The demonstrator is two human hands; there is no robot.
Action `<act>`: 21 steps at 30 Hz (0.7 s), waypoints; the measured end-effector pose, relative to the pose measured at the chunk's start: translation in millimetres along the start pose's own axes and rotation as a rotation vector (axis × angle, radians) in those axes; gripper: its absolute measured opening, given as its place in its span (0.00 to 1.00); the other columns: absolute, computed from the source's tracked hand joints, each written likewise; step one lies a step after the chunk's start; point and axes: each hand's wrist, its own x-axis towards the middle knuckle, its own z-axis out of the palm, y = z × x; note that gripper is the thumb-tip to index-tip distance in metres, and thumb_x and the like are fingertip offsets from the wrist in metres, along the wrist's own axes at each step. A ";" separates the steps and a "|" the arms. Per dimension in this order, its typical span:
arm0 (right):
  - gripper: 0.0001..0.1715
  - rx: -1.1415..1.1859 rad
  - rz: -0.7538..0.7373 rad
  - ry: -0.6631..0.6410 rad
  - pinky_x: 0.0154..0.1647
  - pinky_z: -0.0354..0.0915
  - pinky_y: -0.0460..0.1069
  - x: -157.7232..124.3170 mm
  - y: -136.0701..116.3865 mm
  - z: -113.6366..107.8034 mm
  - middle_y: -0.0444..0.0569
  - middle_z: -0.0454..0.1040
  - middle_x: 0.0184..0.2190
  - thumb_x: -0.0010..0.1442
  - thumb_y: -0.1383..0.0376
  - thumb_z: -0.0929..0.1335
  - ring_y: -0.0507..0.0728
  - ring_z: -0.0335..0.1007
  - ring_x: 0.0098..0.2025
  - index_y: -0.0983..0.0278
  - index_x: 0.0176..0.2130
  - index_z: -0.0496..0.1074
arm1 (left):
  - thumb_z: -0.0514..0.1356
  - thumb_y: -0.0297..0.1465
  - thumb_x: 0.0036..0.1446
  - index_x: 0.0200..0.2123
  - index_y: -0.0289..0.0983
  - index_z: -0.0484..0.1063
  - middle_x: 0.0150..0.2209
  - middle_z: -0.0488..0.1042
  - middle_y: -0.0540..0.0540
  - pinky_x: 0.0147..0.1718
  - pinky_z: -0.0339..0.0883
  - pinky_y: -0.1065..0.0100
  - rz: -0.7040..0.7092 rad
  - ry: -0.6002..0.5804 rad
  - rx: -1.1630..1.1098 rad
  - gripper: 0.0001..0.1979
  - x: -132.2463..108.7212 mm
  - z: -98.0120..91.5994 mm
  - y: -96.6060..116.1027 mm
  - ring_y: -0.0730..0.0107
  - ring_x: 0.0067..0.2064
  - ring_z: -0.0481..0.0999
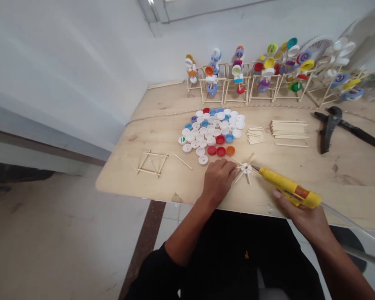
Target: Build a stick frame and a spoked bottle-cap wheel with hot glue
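Observation:
My right hand (306, 214) grips a yellow hot glue gun (281, 183), its nozzle pointing left at a white bottle cap (246, 168). Thin wooden sticks radiate from that cap like spokes. My left hand (219, 177) is closed, thumb and fingers pinching one of the sticks at the cap's left side. Just beyond my left hand lies a cluster of plastic bottle caps (203, 133), mostly white, with some red, blue and orange ones. The glue gun's tip appears at the cap's right edge; whether it touches cannot be made out.
Along the wall stand several stick frames with cap wheels (237, 79). Short sticks (255, 136), longer sticks (289, 129) and black pliers-like tools (329, 127) lie to the right. A small stick frame (152, 163) and a loose stick (183, 161) are at left. A cord trails from the glue gun.

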 end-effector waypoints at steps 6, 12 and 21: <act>0.21 -0.003 -0.048 -0.002 0.29 0.74 0.50 0.0 -0.6 0.5 0.52 0.80 0.31 0.47 0.51 0.73 0.60 0.77 0.31 0.65 0.34 0.76 | 0.54 0.33 0.63 0.35 0.38 0.74 0.34 0.76 0.46 0.38 0.60 0.64 0.014 -0.012 0.047 0.10 1.4 1.5 -0.1 0.66 0.37 0.72; 0.21 0.033 -0.003 0.012 0.31 0.74 0.50 -2.3 -1.7 2.0 0.52 0.80 0.33 0.46 0.51 0.73 0.60 0.77 0.33 0.63 0.35 0.76 | 0.53 0.32 0.64 0.34 0.38 0.74 0.33 0.75 0.46 0.38 0.60 0.64 0.023 -0.023 0.091 0.11 2.4 1.0 2.1 0.66 0.36 0.71; 0.25 0.035 -0.011 -0.006 0.37 0.74 0.53 -0.7 2.7 1.2 0.53 0.80 0.38 0.46 0.51 0.73 0.62 0.77 0.38 0.64 0.40 0.76 | 0.53 0.33 0.64 0.34 0.37 0.74 0.32 0.75 0.45 0.36 0.58 0.65 0.059 -0.034 0.115 0.11 3.8 0.6 1.4 0.66 0.36 0.71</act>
